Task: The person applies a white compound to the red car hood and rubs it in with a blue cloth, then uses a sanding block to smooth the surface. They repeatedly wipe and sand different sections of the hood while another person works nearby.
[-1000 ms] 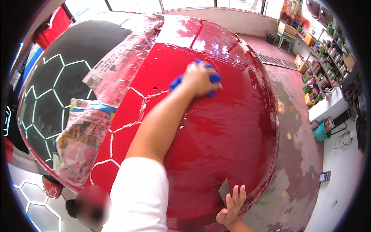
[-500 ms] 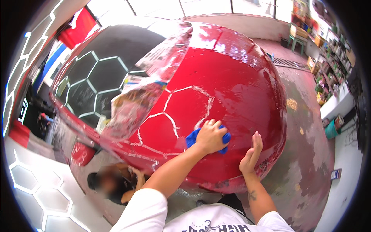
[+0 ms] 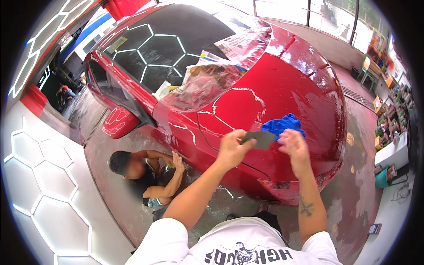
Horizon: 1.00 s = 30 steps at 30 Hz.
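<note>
In the head view, the left hand (image 3: 232,149) pinches a dark grey sheet (image 3: 261,140) between thumb and fingers above the near edge of the red car hood (image 3: 304,95), while the blurred right hand (image 3: 297,152) curls by the sheet's end, its grip impossible to tell. Beyond it, a crumpled blue cloth (image 3: 283,124) lies in from that edge; plastic-covered newspaper (image 3: 210,84) lines the windshield edge.

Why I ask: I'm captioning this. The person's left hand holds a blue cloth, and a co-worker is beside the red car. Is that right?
Not quite: the head view shows the left hand holding a thin dark sheet, not a blue cloth. A co-worker is beside the red car.
</note>
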Tool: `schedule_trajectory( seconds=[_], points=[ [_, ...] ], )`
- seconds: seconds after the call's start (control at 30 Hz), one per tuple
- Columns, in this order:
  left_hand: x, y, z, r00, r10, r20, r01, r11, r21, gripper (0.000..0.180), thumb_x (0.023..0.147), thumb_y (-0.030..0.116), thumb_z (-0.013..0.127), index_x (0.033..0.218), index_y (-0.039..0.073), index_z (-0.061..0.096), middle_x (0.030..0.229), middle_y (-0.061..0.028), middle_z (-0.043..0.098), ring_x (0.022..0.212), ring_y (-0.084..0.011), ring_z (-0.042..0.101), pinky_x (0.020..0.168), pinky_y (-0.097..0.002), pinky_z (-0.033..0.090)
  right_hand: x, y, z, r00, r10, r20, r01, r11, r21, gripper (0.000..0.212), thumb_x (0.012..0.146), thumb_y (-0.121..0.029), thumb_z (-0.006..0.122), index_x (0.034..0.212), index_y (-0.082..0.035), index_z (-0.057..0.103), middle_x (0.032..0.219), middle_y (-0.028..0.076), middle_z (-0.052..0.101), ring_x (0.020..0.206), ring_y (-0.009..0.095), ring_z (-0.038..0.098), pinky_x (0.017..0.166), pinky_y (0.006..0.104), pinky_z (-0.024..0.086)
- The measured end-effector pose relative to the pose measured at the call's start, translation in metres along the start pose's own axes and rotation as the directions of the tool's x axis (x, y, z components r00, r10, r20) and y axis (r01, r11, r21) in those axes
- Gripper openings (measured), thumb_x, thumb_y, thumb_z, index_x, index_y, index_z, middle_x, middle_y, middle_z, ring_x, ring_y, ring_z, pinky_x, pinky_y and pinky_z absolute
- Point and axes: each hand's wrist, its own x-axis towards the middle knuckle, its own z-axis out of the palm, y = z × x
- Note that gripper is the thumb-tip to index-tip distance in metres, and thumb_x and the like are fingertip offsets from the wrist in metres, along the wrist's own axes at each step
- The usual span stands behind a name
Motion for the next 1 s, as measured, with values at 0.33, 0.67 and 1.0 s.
schedule_trajectory(
  seconds=[0.33,0.67,1.0],
  points=[
    [0.005,-0.068,-0.049,0.879,0.461,-0.119,-0.152,0.509,0.848,0.048,0.085,0.018,0.087,0.126,0.003,0.067,0.153,-0.0288,0.061,0.151,-0.0477,0.054,0.125,-0.0588,0.042,0.081,0.044,0.014,0.915,-0.303,0.265,0.341,0.235,-0.91,0.083,0.07,-0.064,0.101,0.137,-0.023,0.075,0.176,0.021,0.045,0.157,0.051,0.047,0.117,0.0696,0.05],
    [-0.01,-0.079,-0.03,0.929,0.329,-0.169,0.046,0.351,0.935,0.066,0.102,0.024,0.064,0.161,-0.003,0.058,0.165,-0.0278,0.058,0.157,-0.0456,0.05,0.132,-0.0594,0.033,0.19,0.045,0.17,0.675,-0.497,0.546,0.718,0.269,-0.642,0.025,0.084,-0.029,0.089,0.08,-0.011,0.073,0.116,0.006,0.073,0.108,0.035,0.072,0.089,0.0515,0.059],
    [-0.004,-0.065,-0.006,0.961,0.134,-0.243,0.159,0.453,0.877,0.113,0.106,0.074,0.058,0.172,-0.014,0.032,0.181,-0.0374,0.028,0.172,-0.0504,0.021,0.14,-0.0637,0.012,0.152,0.038,0.1,0.714,-0.445,0.541,0.698,0.383,-0.606,0.026,0.08,-0.022,0.088,0.077,-0.008,0.067,0.117,0.007,0.073,0.11,0.035,0.069,0.092,0.0522,0.057]
  ],
)
